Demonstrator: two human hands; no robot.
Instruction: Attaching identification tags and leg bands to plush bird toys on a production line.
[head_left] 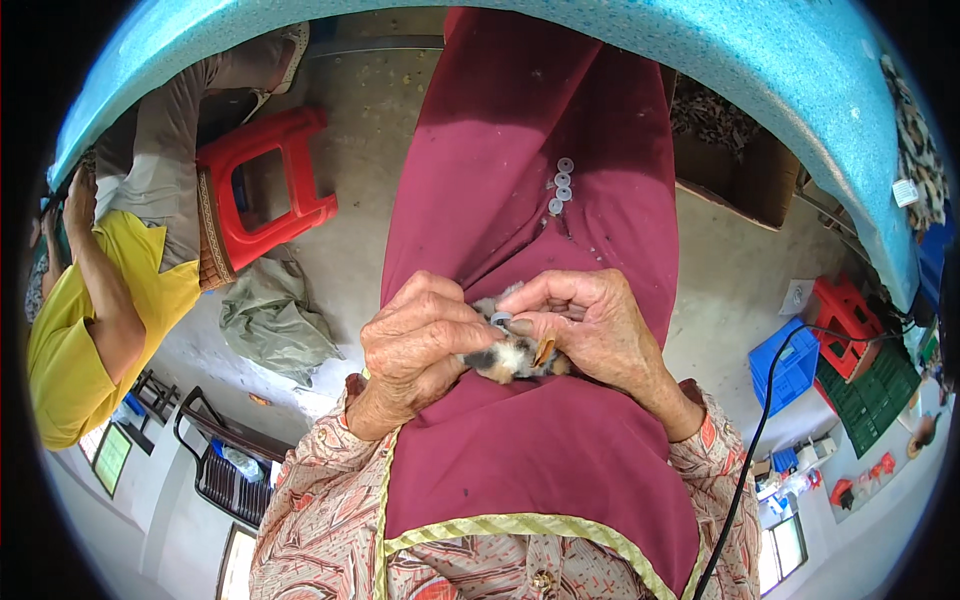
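Over my lap, my left hand [425, 345] is closed round the side of a small furry plush piece [515, 357] with white, black and tan patches. My right hand [595, 325] comes in from the other side, its thumb and forefinger pinched at a small translucent plastic disc [501, 318] against the fur. A brown tab-like bit [544, 350] sticks out of the plush beside my right fingers. Part of the plush is hidden under both hands. Farther up the dark red apron [540, 440] lies a short row of similar plastic discs [564, 181].
A blue speckled table edge [640, 30] curves across the far side, with patterned fur fabric [912, 140] at its right. At left, a person in yellow [120, 310] sits near a red stool [270, 185]. An open cardboard box [740, 185] and blue basket [783, 365] stand at right. A black cable [752, 440] hangs beside me.
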